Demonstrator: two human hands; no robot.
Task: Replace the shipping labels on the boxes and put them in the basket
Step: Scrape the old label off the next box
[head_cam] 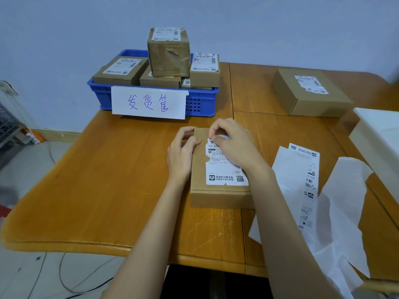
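A brown cardboard box (198, 175) lies flat on the wooden table (112, 173) in front of me. A torn white shipping label (224, 169) is stuck on its top. My right hand (233, 143) pinches the label's far edge, which looks slightly lifted. My left hand (183, 152) grips the box's far left corner, thumb on top. A blue basket (200, 102) with a handwritten paper sign stands at the table's back and holds several labelled boxes (168, 52), one stacked on top. Another labelled box (311, 93) sits at the back right.
A strip of new labels (306, 169) and loose white backing paper (343, 201) lie to the right of the box. A white container (380, 134) stands at the right edge. Cables run over the floor (43, 272) on the left.
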